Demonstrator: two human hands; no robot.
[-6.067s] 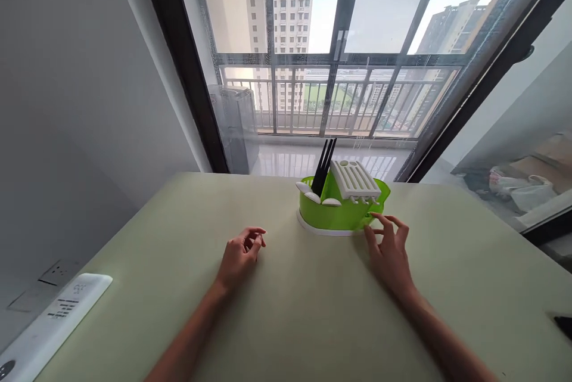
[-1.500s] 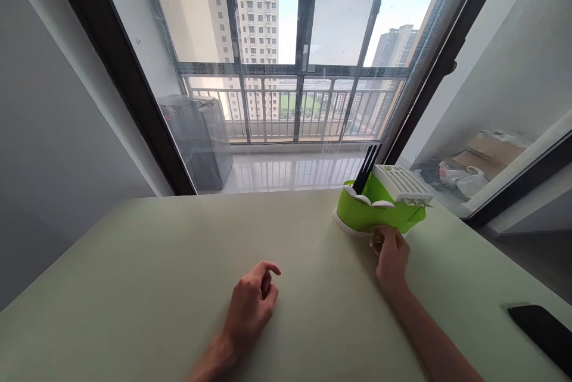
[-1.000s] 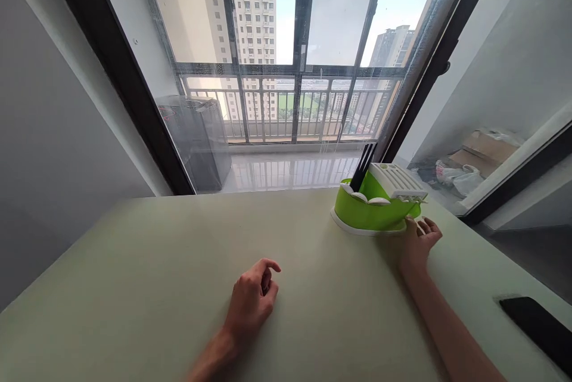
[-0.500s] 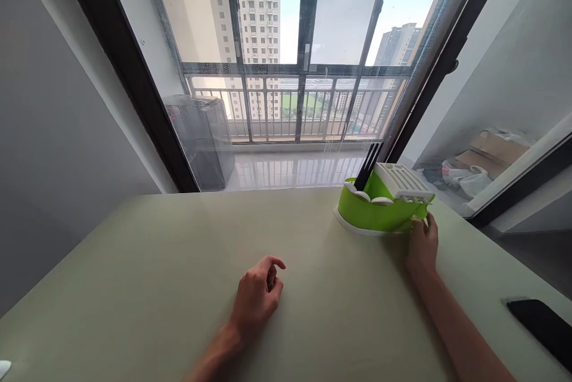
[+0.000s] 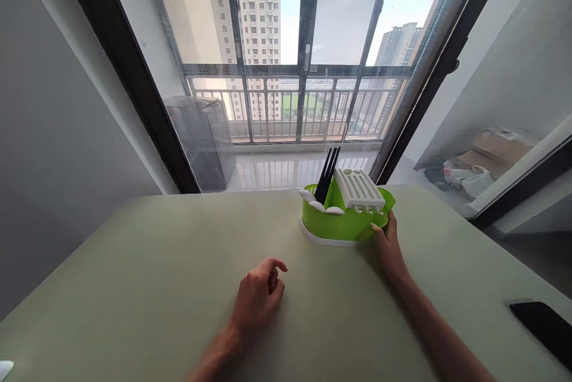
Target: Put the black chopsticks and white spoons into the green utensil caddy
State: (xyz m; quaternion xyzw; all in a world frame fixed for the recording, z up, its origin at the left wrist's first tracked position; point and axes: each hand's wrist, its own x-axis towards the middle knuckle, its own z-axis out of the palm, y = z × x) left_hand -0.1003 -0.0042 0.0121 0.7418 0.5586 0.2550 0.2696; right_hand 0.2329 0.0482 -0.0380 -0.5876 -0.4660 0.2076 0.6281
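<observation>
Head cam: R hand (image 5: 388, 246) grips the green rack (image 5: 335, 227) by its R end; rack's upright nr table's (image 5: 201, 233) far edge. L hand (image 5: 258, 294) loosely curled, nothing in it. Prob. best: low grip, base (image 5: 326, 241) flat, so black sticks (image 5: 328, 174) don't tip.

The left forearm (image 5: 221, 346), toward seven o'clock from the view's centre, is bare, slim and smooth in outline, narrowing at the wrist. The right forearm (image 5: 426, 319), between four and five o'clock, is likewise bare and slender. The left hand (image 5: 258, 291) and right hand (image 5: 388, 246) are bare too.
</observation>
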